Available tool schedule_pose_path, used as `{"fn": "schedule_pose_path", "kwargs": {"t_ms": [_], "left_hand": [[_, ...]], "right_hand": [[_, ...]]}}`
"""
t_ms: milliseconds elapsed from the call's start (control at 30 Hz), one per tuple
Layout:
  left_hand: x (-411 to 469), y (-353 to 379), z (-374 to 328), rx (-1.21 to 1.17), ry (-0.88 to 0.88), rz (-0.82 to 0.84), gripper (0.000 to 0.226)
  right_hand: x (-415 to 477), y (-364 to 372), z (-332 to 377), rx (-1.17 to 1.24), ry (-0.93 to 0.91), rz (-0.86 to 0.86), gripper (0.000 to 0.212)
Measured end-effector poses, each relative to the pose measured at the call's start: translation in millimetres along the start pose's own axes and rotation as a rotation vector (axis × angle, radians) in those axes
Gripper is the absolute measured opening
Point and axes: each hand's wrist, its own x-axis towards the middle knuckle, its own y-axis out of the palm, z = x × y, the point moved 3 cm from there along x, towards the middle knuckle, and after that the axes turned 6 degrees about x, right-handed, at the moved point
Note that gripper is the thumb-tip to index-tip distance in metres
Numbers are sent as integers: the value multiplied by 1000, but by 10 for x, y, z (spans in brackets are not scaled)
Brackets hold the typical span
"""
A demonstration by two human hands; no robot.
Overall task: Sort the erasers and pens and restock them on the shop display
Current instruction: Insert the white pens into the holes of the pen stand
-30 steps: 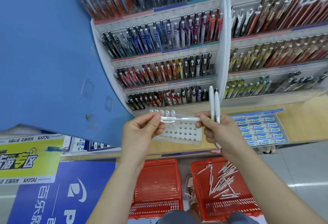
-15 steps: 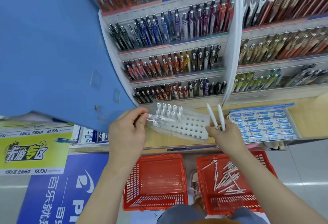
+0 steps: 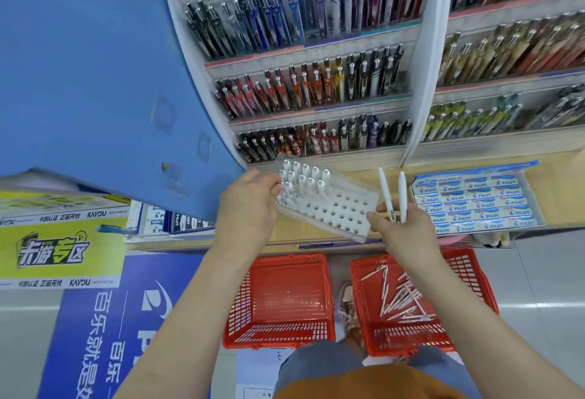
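An orange shirt [image 3: 364, 383] and denim shorts [image 3: 316, 364] are nearest the camera. A shoe [image 3: 348, 307] stands on the floor between two red baskets. The left basket [image 3: 278, 333] sits just beside the right basket [image 3: 408, 337], in which loose pens [image 3: 400, 300], all white, lie in a crossed heap.

Above the baskets both forearms reach forward to a wooden ledge [image 3: 560, 193]. The right hand [image 3: 405, 234] pinches two pens [image 3: 384, 193] between thumb and fingers, and they stand upright and slightly spread. The left hand [image 3: 250, 208] is at the left end of a white rack [image 3: 342, 212]. Its fingers are curled against the nearest of the standing pens [image 3: 305, 177]. Whether they grip a pen or only touch it cannot be told. The rack lies tilted on the ledge between the hands. The standing pens fill its far-left holes, and the remaining holes are open.

Just right of the right hand, packed erasers [image 3: 474, 202] with blue-and-white wrappers lie in rows in a tray on the ledge.

Behind the ledge rise tiered shelves [image 3: 316, 107] crowded with dark, blue, red and yellow pens. A white divider [image 3: 425, 50] splits them. A blue panel [image 3: 79, 66] fills the left side, and a yellow sign [image 3: 63, 250] sits below it.
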Motion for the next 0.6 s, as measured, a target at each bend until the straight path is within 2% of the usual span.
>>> {"fn": "schedule_pose_path", "kwargs": {"t_ms": [333,467,600], "left_hand": [[37,82,-4,30,-10,54,12],[14,159,38,-2,-114,77,12],[26,182,66,30,-126,73,14]], "right_hand": [[8,18,9,55,-12,-7,13],[14,11,16,36,-29,-12,12],[24,15,35,21,-41,-5,12]]}}
